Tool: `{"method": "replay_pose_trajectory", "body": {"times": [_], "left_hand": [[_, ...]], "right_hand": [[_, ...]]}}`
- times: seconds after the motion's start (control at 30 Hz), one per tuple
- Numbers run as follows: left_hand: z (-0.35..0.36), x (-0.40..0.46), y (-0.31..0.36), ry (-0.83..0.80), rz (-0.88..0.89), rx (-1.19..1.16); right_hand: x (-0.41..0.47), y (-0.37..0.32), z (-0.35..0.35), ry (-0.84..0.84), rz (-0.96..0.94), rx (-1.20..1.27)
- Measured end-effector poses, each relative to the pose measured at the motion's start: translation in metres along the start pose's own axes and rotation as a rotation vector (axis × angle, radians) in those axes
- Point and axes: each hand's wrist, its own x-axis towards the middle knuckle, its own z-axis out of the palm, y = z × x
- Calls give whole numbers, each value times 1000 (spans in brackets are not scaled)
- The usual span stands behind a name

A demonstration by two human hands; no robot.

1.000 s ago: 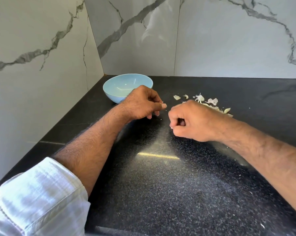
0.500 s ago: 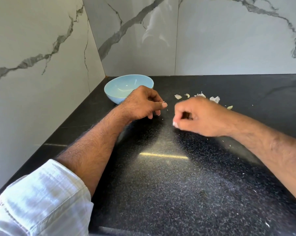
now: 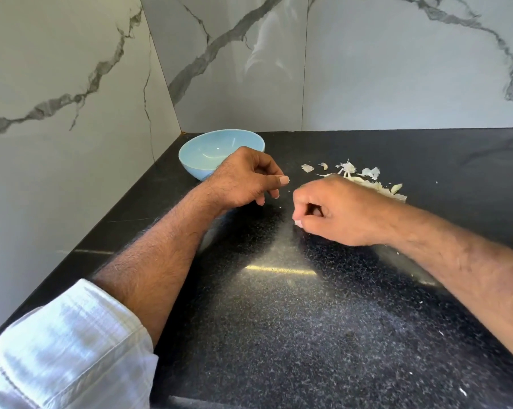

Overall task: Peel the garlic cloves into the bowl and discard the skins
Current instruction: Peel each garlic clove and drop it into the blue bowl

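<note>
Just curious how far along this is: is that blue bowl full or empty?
Empty as far as it shows: the bowl's visible pale blue inside is bare, though the left hand hides its near edge.

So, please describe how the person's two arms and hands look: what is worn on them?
The left arm wears a white woven sleeve, rolled up below the elbow with a stitched cuff; the forearm is bare and hairy. The right arm shows no sleeve in view. The left hand and right hand are bare, with no visible rings, watch or gloves.
</note>
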Motion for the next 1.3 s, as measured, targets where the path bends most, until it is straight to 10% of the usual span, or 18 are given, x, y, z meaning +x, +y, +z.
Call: {"method": "replay_pose_trajectory", "body": {"times": [0.27,0.87,1.3], "left_hand": [[5,-4,10,-76,119,-181],[25,0,12,29,228,-202],[22,-4,14,28,438,137]], "right_hand": [[1,36,-16,331,164,991],[7,28,-1,564,239,538],[8,30,-5,444,280,921]]}}
